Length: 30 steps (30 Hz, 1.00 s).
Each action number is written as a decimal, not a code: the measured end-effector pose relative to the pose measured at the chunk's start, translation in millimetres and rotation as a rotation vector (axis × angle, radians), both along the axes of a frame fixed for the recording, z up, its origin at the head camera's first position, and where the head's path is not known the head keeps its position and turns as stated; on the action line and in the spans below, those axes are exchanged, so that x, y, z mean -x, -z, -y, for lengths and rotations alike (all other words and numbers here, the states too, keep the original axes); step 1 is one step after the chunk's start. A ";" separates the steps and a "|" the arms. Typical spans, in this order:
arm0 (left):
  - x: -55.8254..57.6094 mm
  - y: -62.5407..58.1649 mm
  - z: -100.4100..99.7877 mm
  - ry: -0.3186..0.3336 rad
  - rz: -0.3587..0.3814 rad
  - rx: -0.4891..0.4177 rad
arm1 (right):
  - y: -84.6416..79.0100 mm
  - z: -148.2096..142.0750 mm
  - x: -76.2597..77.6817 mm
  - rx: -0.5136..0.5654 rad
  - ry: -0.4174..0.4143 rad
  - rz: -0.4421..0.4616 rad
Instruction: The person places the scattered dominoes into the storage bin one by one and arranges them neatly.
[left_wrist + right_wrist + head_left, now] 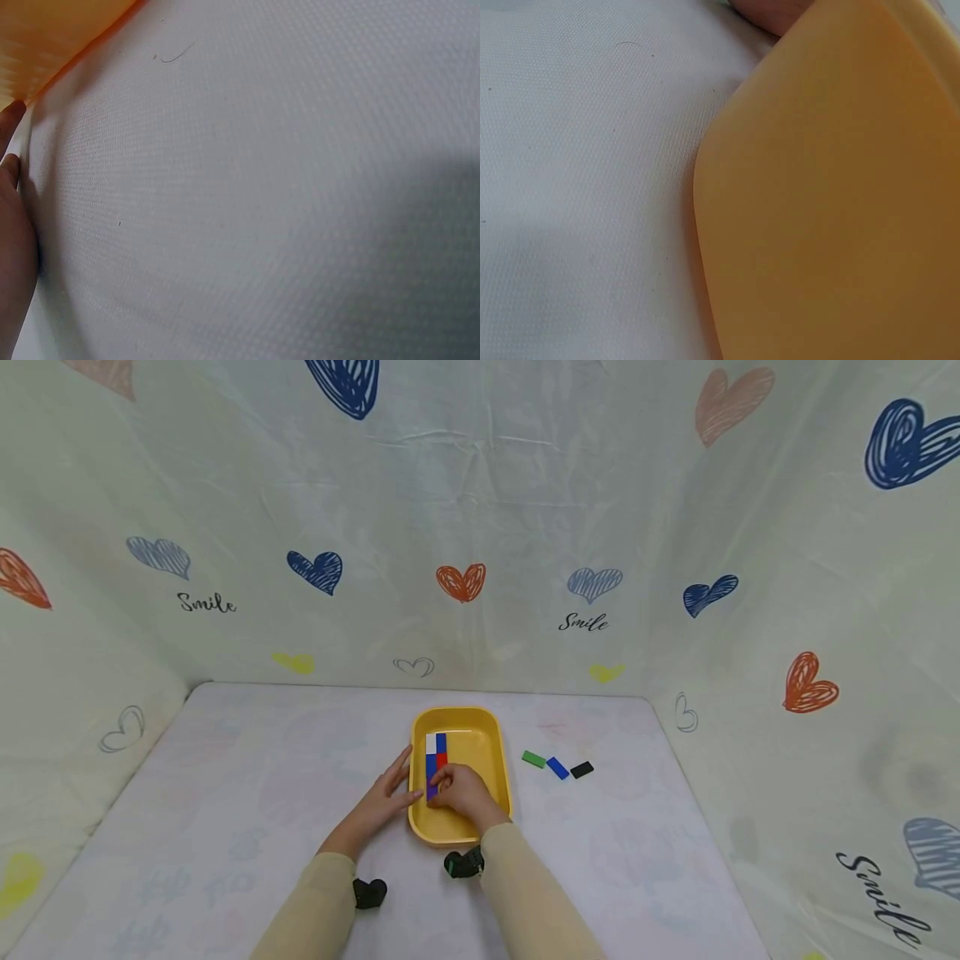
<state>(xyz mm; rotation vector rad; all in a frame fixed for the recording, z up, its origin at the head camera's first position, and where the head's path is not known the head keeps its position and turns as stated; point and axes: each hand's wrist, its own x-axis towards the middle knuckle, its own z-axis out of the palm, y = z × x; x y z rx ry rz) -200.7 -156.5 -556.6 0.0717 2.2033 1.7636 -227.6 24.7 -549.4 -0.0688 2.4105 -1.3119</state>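
A yellow tray lies on the table, its outer wall filling much of the right wrist view. Along its left side, small flat rectangular blocks stand together in two columns: a white block, a blue block, a red block and more blue ones. My left hand rests against the tray's left rim with fingers extended. Over the tray, my right hand curls its thumb and fingers about a blue block at the lower end, partly covering it and neighbouring blocks.
To the right of the tray lie a green block, a blue block and a black block on the table. Heart-printed cloth surrounds the table at the back and sides.
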 end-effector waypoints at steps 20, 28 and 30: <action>3.4 10.4 0.7 -0.026 0.002 0.058 | -0.8 -1.1 -1.7 -0.082 0.047 0.020; 3.3 10.8 1.1 -0.015 -0.001 0.049 | -1.5 -0.1 -2.2 -0.089 0.045 0.014; 3.4 10.9 1.2 -0.014 -0.001 0.048 | -1.1 0.1 -1.7 -0.088 0.048 0.017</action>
